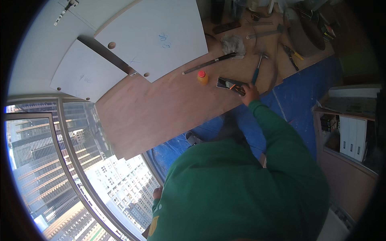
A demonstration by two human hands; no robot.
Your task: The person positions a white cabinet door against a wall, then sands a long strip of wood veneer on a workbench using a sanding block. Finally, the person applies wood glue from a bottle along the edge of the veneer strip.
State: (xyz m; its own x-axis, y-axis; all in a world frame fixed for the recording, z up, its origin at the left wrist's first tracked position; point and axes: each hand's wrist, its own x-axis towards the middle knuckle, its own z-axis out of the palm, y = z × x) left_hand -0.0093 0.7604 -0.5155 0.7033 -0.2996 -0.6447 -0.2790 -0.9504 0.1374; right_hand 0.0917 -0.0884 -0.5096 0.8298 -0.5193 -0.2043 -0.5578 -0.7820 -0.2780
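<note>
My right hand [250, 94] is at the near edge of the wooden work surface, its fingers closed around a small black-and-orange tool [238, 89]; its exact kind is hard to make out. Just left of it lies a dark flat rectangular thing [222, 82] with a glossy top, partly under the tool. A hammer [256, 75] with a teal handle rests right beside that hand. Farther left stands a small yellow bottle [202, 78] with a red cap. My left hand [157, 193] hangs low by the window, mostly hidden by my green sleeve and body.
Two white panels [155, 38] with holes cover the far left. Behind the bottle lies a long black-handled tool [209, 63], near a crumpled clear plastic bag [233, 45]. Yellow-and-black pliers [292, 57] lie at right. A blue sheet [299, 94] covers the floor; shelves [354, 136] stand right.
</note>
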